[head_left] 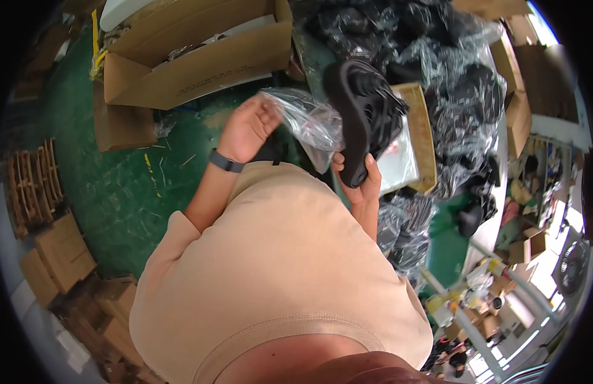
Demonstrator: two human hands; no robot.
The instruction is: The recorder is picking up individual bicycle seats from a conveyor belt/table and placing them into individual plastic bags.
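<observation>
My right hand (360,182) grips a black shoe (367,112) by its lower end, thumb on one side and fingers on the other. The shoe stands on end with its thick ridged sole toward the left; its upper looks strappy, like a sandal. To its left, my left hand (248,128) has its fingers curled at the edge of a clear plastic bag (309,121). The bag stretches from those fingers to the shoe's sole side. Whether any of the shoe is inside the bag, I cannot tell.
Beyond my left hand stands a large open cardboard box (200,77). A yellow tray (426,141) with flat clear bags (399,163) lies right of the shoe. Many plastic-wrapped black shoes (460,109) cover the table at the right. Wooden pallets (35,185) stand far left on the green floor (111,198).
</observation>
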